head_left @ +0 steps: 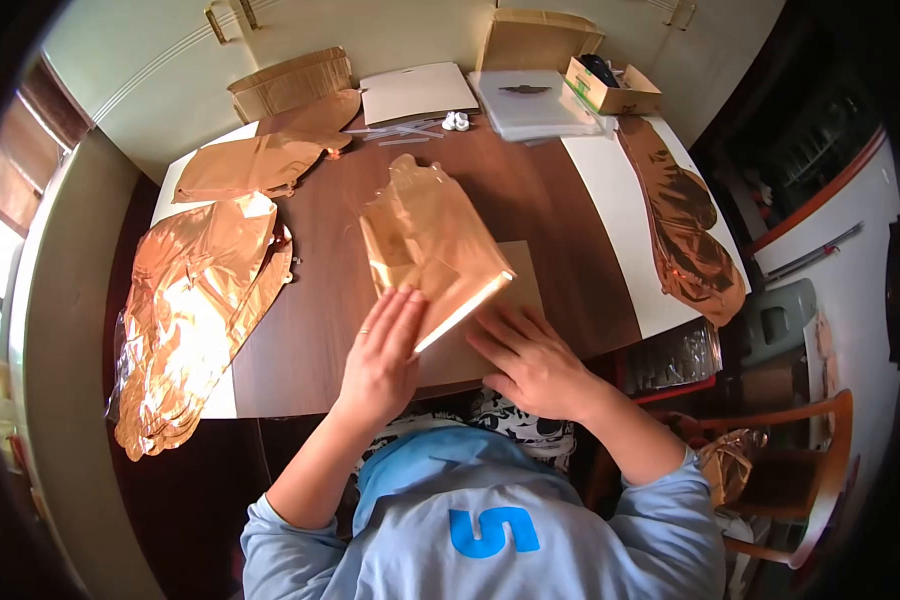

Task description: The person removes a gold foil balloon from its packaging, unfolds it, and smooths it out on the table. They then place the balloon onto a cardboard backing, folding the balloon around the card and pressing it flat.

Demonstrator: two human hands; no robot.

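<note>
A folded copper-coloured foil balloon (pixel 435 225) lies in front of me on the brown tabletop, its surface shiny and creased. My left hand (pixel 382 350) grips its near left corner, with the fingers over the foil and the thumb mostly hidden at the edge. Partly under the foil is a flat brown cardboard sheet (pixel 523 270). Over the near part of that sheet rests my right hand (pixel 530 365), fingers spread, close to the foil's near right edge and holding nothing.
Flattened copper foil balloons (pixel 185 300) cover the table's left side; another foil piece (pixel 675 220) lies along the right edge. At the back are clear plastic strips (pixel 400 131), a white board (pixel 417 92), a stack of clear bags (pixel 530 103) and a small open box (pixel 615 95). A wooden chair (pixel 820 480) stands right.
</note>
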